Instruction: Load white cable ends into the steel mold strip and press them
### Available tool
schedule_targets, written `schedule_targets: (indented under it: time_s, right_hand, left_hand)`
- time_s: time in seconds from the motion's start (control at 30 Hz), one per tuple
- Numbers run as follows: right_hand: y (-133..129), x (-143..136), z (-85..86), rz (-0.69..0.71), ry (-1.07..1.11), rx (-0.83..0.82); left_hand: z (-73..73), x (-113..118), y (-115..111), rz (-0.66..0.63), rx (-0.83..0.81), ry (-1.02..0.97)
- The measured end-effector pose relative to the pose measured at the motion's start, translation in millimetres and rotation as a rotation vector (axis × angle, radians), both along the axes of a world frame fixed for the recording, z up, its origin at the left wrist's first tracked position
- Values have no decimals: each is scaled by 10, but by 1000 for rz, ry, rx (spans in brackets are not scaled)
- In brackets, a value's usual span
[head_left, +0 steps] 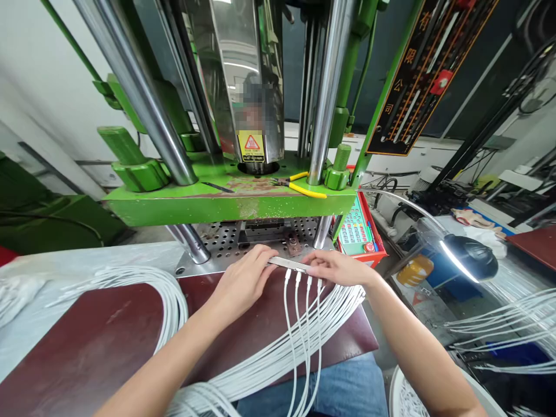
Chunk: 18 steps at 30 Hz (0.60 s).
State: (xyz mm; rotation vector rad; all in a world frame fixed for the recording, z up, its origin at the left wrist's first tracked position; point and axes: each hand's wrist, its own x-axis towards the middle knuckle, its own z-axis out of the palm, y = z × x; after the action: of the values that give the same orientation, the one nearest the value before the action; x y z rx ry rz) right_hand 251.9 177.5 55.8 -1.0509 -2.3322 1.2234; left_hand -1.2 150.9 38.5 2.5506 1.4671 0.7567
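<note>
A narrow silver metal bar (288, 264) is held level between my two hands, just in front of the green press. My left hand (248, 277) pinches its left end, and my right hand (332, 267) grips its right end. Several white cables (297, 313) hang from the bar's front edge by their white connectors. Under them a thick bundle of white cables (260, 362) curves over the dark red board (99, 324). Behind the bar lies the perforated metal plate (221, 238) of the press.
Yellow-handled pliers (304, 188) lie on the green press platen (208, 209). A red-framed control panel (358, 231) stands right of the press. A lit lamp (469, 258) and more cables (512, 315) are at the right. A white basket (408, 394) sits bottom right.
</note>
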Motion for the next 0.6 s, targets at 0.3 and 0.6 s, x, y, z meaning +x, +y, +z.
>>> schedule_targets:
  time_s: [0.3, 0.6]
  right_hand:
    - [56, -86, 35, -181, -90, 340]
    - [204, -249, 49, -138, -109, 330]
  left_hand:
    - [-272, 552, -473, 65, -1090, -1243]
    - [-493, 806, -913, -95, -1405, -1386]
